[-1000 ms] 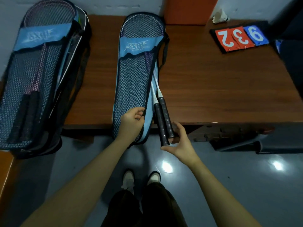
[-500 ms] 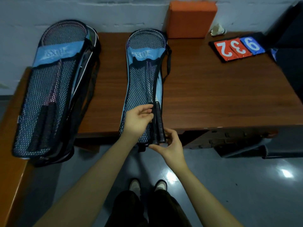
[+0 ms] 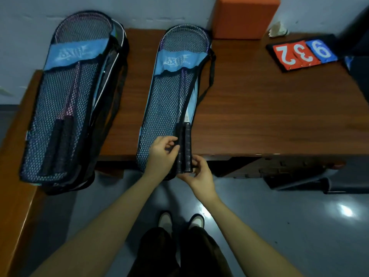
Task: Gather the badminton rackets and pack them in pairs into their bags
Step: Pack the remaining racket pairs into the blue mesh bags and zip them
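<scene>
A blue mesh racket bag [image 3: 159, 108] lies lengthwise on the wooden table [image 3: 269, 116], its lower end over the front edge. Two rackets are inside it, and their black handles [image 3: 185, 148] stick out along its open right side. My left hand [image 3: 162, 154] pinches the bag's mesh edge just left of the handles. My right hand [image 3: 197, 174] cups the butt ends of the handles from below. A second mesh bag [image 3: 65, 108] with two rackets inside lies at the left, partly over the table edge.
An orange block [image 3: 243, 17] stands against the wall behind the bag. A flip scoreboard [image 3: 301, 52] showing 2, 3, 9 lies at the back right, with a shuttlecock [image 3: 277, 31] behind it. A dark object [image 3: 357, 45] fills the right edge. My feet [image 3: 180, 219] are below.
The two rackets have slid further up into the middle bag, so less handle sticks out. Both hands stay at the bag's lower end; the view has moved back.
</scene>
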The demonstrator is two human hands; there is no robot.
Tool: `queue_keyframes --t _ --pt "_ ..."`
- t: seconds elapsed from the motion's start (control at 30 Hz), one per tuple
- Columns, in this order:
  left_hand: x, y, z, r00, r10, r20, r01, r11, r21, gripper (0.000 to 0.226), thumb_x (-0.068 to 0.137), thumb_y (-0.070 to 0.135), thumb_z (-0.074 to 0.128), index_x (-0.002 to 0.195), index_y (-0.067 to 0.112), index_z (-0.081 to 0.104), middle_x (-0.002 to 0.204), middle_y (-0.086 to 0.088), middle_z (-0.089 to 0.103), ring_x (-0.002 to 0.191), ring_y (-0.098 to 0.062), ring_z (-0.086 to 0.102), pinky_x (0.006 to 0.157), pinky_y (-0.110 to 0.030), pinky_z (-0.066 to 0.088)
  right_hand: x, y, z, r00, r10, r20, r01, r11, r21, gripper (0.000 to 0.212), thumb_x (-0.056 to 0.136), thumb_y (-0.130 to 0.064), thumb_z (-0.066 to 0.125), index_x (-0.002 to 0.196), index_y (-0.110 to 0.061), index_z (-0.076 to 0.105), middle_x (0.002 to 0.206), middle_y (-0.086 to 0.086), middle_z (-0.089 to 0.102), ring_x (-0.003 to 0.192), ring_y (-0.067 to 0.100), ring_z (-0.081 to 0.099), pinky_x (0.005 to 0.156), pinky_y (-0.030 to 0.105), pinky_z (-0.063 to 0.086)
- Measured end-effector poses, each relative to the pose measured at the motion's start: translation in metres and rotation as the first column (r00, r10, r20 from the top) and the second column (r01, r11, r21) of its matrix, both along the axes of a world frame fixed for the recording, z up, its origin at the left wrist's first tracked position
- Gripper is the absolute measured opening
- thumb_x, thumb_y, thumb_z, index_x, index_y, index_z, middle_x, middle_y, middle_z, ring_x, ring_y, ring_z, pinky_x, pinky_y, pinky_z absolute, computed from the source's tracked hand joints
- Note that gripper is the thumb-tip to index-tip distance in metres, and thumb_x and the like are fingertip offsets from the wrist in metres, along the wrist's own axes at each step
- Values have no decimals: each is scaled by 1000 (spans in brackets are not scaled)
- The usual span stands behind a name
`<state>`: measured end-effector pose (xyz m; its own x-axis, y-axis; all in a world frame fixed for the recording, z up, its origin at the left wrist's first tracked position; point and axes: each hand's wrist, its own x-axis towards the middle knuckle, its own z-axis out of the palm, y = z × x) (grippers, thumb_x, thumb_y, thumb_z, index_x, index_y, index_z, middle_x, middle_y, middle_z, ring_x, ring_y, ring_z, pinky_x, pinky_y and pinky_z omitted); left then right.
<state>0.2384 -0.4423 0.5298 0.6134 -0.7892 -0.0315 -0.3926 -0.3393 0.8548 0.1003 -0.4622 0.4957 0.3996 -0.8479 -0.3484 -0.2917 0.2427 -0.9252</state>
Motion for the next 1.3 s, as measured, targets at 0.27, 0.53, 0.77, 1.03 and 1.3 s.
queue_keyframes --t 0.27,0.53,0.77,1.03,1.3 --pt "-8 43 -4 1000 -2 -5 3 980 201 34 83 26 66 111 9 56 98 1 50 81 -14 56 73 -24 43 2 4 2 1000 0 11 0 1000 -11 58 66 -5 82 112 -23 52 107 -1 64 99 11 62 89 31 51" --pt "-4 35 -13 966 -49 -254 113 963 243 33 92 17 50 125 13 51 114 -4 60 101 -16 58 91 -32 47 -2 6 22 998 -26 57 27 999 -22 58 69 -1 79 118 -18 54 111 0 64 99 7 62 85 21 50" --pt "-8 43 -37 952 -249 180 208 953 221 55 77 12 70 127 6 49 110 -12 58 101 -27 51 90 -38 43 -17 -1 36 999 -24 21 25 998 -58 57 71 2 76 107 -35 54 105 -6 65 93 5 64 87 24 51" --pt "-11 38 -4 991 -61 -123 64 998 23 33 80 -2 63 111 10 62 78 3 55 71 -11 55 71 -17 49 -10 -2 46 1000 -4 10 4 998 -68 56 69 -4 80 116 -20 55 107 -2 66 96 12 63 87 29 52" --pt "-10 44 43 943 44 -329 -71 995 -70 30 82 4 63 105 22 62 80 9 59 67 5 56 67 -7 45 7 7 58 999 -14 -39 10 995 -98 54 69 -8 81 111 -23 51 106 -7 64 93 4 62 79 19 52"
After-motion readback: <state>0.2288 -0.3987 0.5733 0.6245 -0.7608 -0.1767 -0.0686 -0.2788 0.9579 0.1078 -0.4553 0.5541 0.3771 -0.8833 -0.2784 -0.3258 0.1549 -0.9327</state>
